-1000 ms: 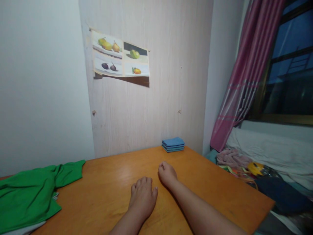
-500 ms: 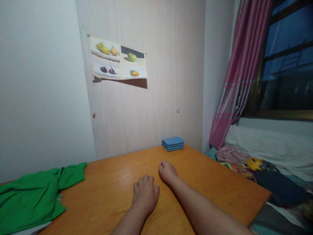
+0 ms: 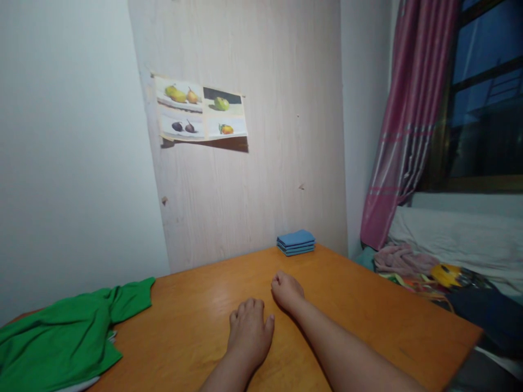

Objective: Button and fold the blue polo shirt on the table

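My left hand [image 3: 250, 333] lies palm down on the orange-brown wooden table [image 3: 196, 310], its fingers slightly bent and the thumb held apart. It holds nothing. My right hand [image 3: 287, 289] rests on the tabletop a little farther forward and to the right, curled into a fist with nothing showing in it. Beyond that fist, at the far edge, sits a neat stack of folded blue cloths [image 3: 296, 242], touched by neither hand. A green T-shirt [image 3: 69, 332] is spread on the left side of the table, apart from my left hand.
A wood-grain wall panel [image 3: 229, 201] with a sheet of fruit paintings [image 3: 202, 111] stands behind the table. To the right are a pink curtain [image 3: 404, 130], a dark window [image 3: 490, 103], and a heap of clothes including a pinkish cloth [image 3: 402, 258] and a navy one [image 3: 486, 316].
The camera view has turned slightly, so everything sits a bit differently in the picture. Both hands keep their pose on the table, and the cloths and T-shirt stay in place.
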The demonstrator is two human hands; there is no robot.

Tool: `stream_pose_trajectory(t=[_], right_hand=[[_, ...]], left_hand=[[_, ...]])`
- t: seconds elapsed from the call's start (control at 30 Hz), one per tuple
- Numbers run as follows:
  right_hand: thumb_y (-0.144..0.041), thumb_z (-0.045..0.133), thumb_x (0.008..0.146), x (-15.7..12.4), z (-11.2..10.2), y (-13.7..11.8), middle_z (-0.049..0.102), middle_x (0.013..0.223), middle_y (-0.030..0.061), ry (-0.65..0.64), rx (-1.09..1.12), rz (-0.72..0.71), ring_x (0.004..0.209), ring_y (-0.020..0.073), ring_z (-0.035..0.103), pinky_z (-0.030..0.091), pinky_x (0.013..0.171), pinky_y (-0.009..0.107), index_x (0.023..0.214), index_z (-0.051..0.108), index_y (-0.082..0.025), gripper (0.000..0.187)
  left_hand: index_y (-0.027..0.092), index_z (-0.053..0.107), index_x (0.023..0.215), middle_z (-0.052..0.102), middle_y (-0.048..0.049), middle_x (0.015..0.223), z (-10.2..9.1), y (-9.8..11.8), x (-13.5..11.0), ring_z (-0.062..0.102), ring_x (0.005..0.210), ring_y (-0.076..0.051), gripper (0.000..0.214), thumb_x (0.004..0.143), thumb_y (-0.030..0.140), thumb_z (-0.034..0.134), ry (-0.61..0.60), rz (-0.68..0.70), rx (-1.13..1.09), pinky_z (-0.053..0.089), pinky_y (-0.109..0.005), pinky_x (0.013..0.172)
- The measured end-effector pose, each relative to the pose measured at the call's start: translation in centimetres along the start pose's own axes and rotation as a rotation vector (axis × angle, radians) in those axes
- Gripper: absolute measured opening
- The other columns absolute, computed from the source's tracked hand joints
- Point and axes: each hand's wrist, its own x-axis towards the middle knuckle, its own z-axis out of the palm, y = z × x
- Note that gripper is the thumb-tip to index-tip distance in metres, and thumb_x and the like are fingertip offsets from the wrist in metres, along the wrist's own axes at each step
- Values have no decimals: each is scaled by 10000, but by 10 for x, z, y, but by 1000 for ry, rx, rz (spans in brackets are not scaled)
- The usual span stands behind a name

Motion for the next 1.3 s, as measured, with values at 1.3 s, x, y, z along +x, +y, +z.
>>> stream_pose_trajectory(t=[1.3], right_hand=[[-303, 443, 901, -2, -6, -10, 738, 975, 123, -40, -6, 1, 913, 257, 682, 459, 715, 326, 1009, 692, -210, 287]], left_hand=[[216, 582, 1195, 611, -116, 1235, 7, -11, 8, 528, 1179, -269, 427, 934, 454, 341, -27, 33, 51, 373, -381, 937]])
